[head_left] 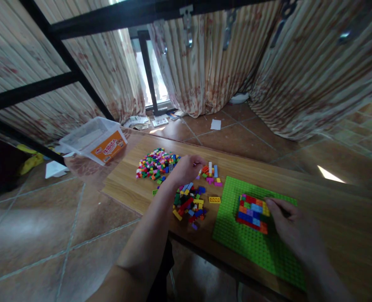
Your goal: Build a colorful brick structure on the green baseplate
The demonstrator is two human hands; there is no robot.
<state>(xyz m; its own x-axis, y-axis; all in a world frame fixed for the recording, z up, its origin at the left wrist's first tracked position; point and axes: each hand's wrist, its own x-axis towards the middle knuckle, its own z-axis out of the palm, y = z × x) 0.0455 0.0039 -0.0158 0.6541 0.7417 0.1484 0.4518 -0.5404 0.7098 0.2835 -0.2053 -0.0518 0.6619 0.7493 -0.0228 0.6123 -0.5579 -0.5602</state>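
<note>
A block of multicoloured toy building bricks [251, 214], mostly red, blue and orange, sits on a green studded baseplate [228, 218]. My right hand [291, 218] is closed at its right edge, thumb and forefinger by the yellow bricks; whether something is pinched there is hidden. Over the table, my left hand [187, 170] has its fingers curled together beside a small group of loose bricks [210, 172]. Anything between those fingertips is too small to make out. A yellow brick [214, 200] lies alone left of the baseplate. Nearer me is a mixed brick pile [190, 203], partly behind my left forearm.
A larger heap of small bricks [156, 163] covers part of the wooden table [126, 186] at the left. Beyond the table's left end stands a clear plastic bin [88, 138] with an orange label. Curtains [211, 63] hang behind, with papers [138, 122] on the tiled floor.
</note>
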